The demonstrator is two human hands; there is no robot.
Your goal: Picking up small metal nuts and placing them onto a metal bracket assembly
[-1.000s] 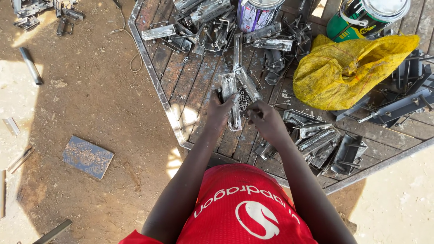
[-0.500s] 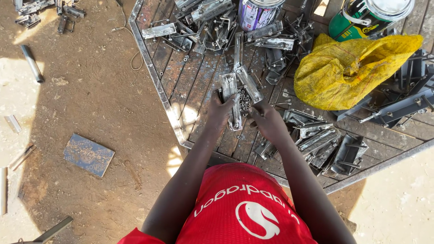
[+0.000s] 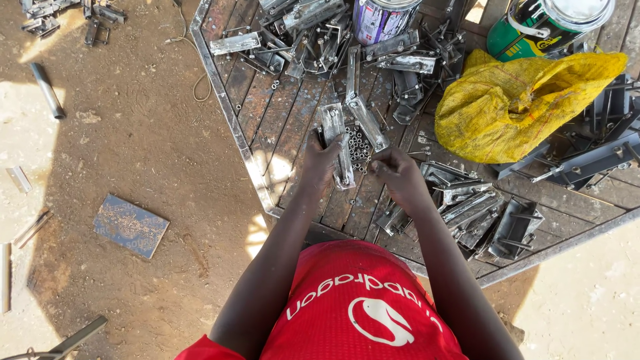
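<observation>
On a slatted metal-framed table (image 3: 235, 120) I grip a long grey metal channel piece (image 3: 335, 141) with my left hand (image 3: 321, 160), which wraps it from the left side. My right hand (image 3: 395, 175) hovers just right of it, fingers pinched together near a small heap of steel nuts (image 3: 359, 148). Whether a nut sits between those fingertips is too small to tell. A second channel piece (image 3: 367, 123) lies slanted beside the nuts.
A yellow woven sack (image 3: 513, 110) lies at the right. Two paint cans (image 3: 383, 19) (image 3: 543, 27) stand at the far edge. Several metal brackets (image 3: 467, 207) are piled near my right arm and at the back. A blue plate (image 3: 130, 225) and scrap lie on the dirt floor.
My right hand has drawn slightly back toward me from the nut heap with its fingers pinched. The left hand keeps its hold on the channel piece.
</observation>
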